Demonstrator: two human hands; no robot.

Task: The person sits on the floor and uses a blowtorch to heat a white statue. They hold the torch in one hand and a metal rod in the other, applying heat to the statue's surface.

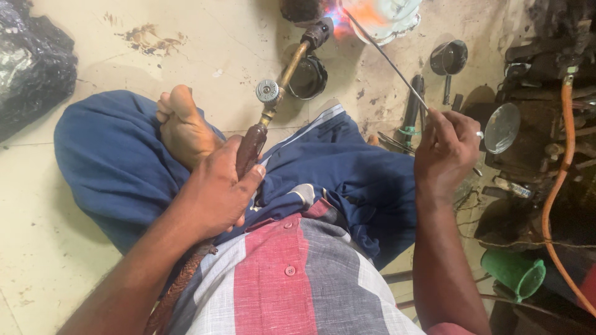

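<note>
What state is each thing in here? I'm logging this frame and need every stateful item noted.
Gas torch: lit, flame at its nozzle.
Left hand: closed around the torch handle.
Thin metal rod: tip held in the flame.
Right hand: pinching the rod.
Green cup: lying on its side.
Orange hose: attached at its upper end.
</note>
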